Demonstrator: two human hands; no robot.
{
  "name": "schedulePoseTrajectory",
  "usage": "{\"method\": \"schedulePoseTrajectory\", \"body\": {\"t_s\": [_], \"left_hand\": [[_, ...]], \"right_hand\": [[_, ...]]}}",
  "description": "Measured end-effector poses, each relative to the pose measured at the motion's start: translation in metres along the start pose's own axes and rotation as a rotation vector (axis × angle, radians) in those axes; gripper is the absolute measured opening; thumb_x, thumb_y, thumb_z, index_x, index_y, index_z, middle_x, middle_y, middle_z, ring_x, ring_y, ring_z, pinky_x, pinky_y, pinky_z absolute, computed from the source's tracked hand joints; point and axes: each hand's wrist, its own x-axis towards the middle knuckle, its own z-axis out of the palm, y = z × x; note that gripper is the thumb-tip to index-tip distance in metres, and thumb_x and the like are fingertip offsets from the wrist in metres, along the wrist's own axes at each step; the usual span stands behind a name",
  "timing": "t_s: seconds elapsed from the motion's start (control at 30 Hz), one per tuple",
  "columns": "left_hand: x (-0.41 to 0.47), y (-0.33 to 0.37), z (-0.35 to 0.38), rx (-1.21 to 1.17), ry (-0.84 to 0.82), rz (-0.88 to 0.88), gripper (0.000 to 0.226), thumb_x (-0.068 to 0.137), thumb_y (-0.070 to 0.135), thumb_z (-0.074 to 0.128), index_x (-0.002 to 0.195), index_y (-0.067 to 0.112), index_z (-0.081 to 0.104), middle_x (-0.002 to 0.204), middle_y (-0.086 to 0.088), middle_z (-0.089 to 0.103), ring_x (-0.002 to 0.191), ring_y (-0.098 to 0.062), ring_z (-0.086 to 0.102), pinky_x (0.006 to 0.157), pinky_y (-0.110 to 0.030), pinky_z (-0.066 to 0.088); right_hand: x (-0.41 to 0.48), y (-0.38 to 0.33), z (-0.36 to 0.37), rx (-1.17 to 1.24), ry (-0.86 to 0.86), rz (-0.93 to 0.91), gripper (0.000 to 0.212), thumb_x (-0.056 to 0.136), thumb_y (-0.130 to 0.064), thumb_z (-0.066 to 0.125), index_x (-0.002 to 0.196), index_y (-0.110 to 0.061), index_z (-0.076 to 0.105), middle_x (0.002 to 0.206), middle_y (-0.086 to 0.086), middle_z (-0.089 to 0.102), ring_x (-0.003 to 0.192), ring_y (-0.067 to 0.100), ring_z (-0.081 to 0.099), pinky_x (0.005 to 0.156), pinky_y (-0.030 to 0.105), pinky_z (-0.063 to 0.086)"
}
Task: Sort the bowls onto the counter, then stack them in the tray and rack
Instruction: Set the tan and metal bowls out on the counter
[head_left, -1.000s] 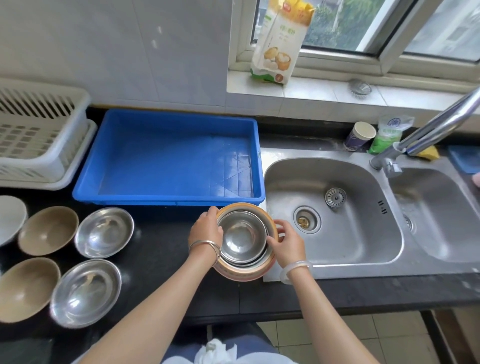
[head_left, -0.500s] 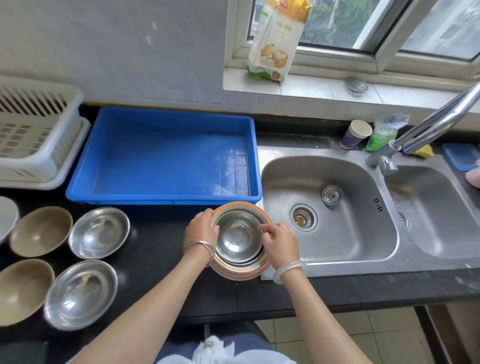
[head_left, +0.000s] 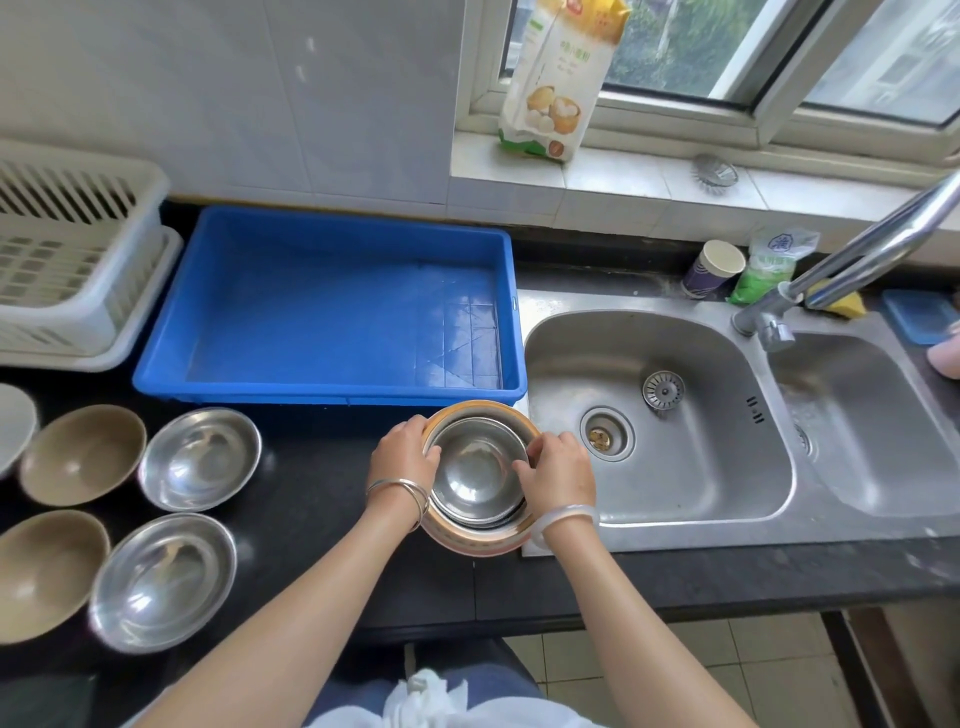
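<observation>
Both hands, left and right, grip the nested bowl stack on the desk, near the blue tray.

Nested stack of steel bowls inside orange-rimmed bowl, upright on black counter. Two steel bowls, two tan bowls at left. Blue plastic tray and white rack behind.
</observation>
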Motion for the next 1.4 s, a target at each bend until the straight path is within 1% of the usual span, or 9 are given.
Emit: {"method": "schedulePoseTrajectory", "body": {"t_s": [0.13, 0.3, 0.4, 0.53, 0.63, 0.73, 0.87, 1.13, 1.4], "left_hand": [[-0.003, -0.001, -0.001, -0.084, -0.025, 0.009, 0.031, 0.083, 0.018, 0.062, 0.113, 0.017, 0.054, 0.109, -0.005, 0.061, 0.095, -0.022, 0.058, 0.078, -0.030, 0.046], [-0.008, 0.003, -0.011, -0.155, 0.057, 0.066, 0.029, 0.082, 0.020, 0.063, 0.112, 0.016, 0.060, 0.115, -0.005, 0.057, 0.105, -0.024, 0.053, 0.093, -0.035, 0.044], [-0.010, 0.008, -0.023, -0.211, 0.091, 0.092, 0.014, 0.087, 0.022, 0.056, 0.095, 0.015, 0.065, 0.084, 0.002, 0.063, 0.077, -0.014, 0.057, 0.071, -0.027, 0.049], [-0.010, 0.004, -0.035, -0.262, 0.160, -0.007, 0.013, 0.089, 0.019, 0.051, 0.088, 0.015, 0.063, 0.067, 0.007, 0.057, 0.061, -0.009, 0.052, 0.054, -0.021, 0.038], [-0.009, -0.007, -0.043, -0.264, 0.182, -0.071, 0.012, 0.088, 0.017, 0.051, 0.082, 0.013, 0.061, 0.066, 0.001, 0.058, 0.062, -0.018, 0.052, 0.053, -0.022, 0.039], [-0.010, -0.017, -0.050, -0.270, 0.192, -0.103, 0.013, 0.087, 0.017, 0.052, 0.080, 0.012, 0.061, 0.069, -0.004, 0.061, 0.064, -0.020, 0.052, 0.055, -0.024, 0.039], [-0.011, -0.024, -0.056, -0.280, 0.202, -0.116, 0.015, 0.086, 0.016, 0.052, 0.072, 0.013, 0.056, 0.061, 0.001, 0.055, 0.057, -0.015, 0.047, 0.051, -0.023, 0.036], [-0.015, -0.031, -0.064, -0.309, 0.204, -0.147, 0.015, 0.086, 0.016, 0.051, 0.080, 0.009, 0.062, 0.072, -0.009, 0.064, 0.062, -0.020, 0.052, 0.055, -0.024, 0.040], [-0.026, -0.044, -0.078, -0.441, 0.234, -0.232, 0.011, 0.083, 0.014, 0.052, 0.080, 0.014, 0.063, 0.075, -0.011, 0.065, 0.079, -0.037, 0.062, 0.074, -0.051, 0.056]], "right_hand": [[0.004, 0.001, -0.010, 0.169, -0.061, 0.068, 0.012, 0.084, -0.025, 0.061, 0.076, -0.020, 0.055, 0.079, 0.001, 0.061, 0.073, 0.020, 0.052, 0.064, 0.025, 0.034], [0.005, 0.003, -0.018, 0.588, -0.171, 0.144, 0.020, 0.083, -0.011, 0.063, 0.067, -0.018, 0.053, 0.066, 0.001, 0.059, 0.069, 0.021, 0.059, 0.065, 0.032, 0.056], [0.005, 0.002, -0.020, 0.816, -0.194, 0.140, 0.018, 0.082, -0.007, 0.064, 0.069, -0.016, 0.056, 0.067, 0.002, 0.062, 0.073, 0.021, 0.061, 0.068, 0.031, 0.057], [0.006, 0.004, -0.012, 0.277, 0.077, -0.017, 0.021, 0.078, -0.027, 0.071, 0.092, -0.018, 0.057, 0.088, 0.001, 0.062, 0.081, 0.023, 0.057, 0.068, 0.030, 0.046], [0.001, 0.003, 0.003, -0.043, -0.038, 0.001, 0.055, 0.074, -0.034, 0.074, 0.115, -0.013, 0.044, 0.110, 0.008, 0.050, 0.100, 0.030, 0.052, 0.080, 0.036, 0.044], [-0.002, -0.001, 0.013, -0.231, -0.048, 0.019, 0.051, 0.079, -0.027, 0.070, 0.117, -0.013, 0.039, 0.113, 0.009, 0.048, 0.103, 0.030, 0.052, 0.074, 0.036, 0.045], [0.004, -0.004, 0.012, -0.226, 0.034, -0.017, 0.028, 0.085, -0.004, 0.050, 0.111, -0.010, 0.044, 0.107, 0.012, 0.053, 0.089, 0.032, 0.059, 0.059, 0.031, 0.035], [0.009, 0.003, 0.001, -0.229, 0.088, -0.083, 0.022, 0.091, -0.009, 0.038, 0.104, -0.013, 0.056, 0.089, 0.015, 0.068, 0.079, 0.034, 0.062, 0.057, 0.030, 0.034], [0.014, -0.003, -0.034, 0.051, 0.141, -0.088, 0.025, 0.089, -0.016, 0.047, 0.078, -0.004, 0.066, 0.078, 0.020, 0.068, 0.076, 0.037, 0.057, 0.062, 0.036, 0.039]]}}
